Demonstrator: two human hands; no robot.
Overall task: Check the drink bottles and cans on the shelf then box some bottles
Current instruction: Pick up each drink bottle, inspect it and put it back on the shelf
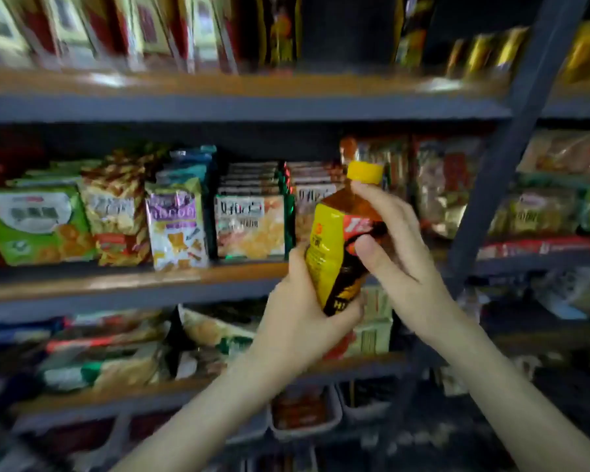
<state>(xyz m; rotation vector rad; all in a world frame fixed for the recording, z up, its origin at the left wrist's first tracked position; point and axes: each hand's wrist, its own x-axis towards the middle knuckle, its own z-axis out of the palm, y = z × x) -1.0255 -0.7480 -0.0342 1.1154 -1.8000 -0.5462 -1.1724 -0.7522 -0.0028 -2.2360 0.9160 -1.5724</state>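
Observation:
A drink bottle with a yellow cap, brown liquid and a yellow, red and black label is held up in front of the shelves, tilted slightly to the right. My left hand grips its lower part from below and the left. My right hand holds its upper part, thumb on the label and fingers behind the neck just under the cap. The bottle's base is hidden in my left palm.
A grey metal shelf rack with wooden boards fills the view. Snack bags line the middle shelf, boxes the top one, packets the lower ones. A slanted grey upright stands right of the bottle. Trays sit at the bottom.

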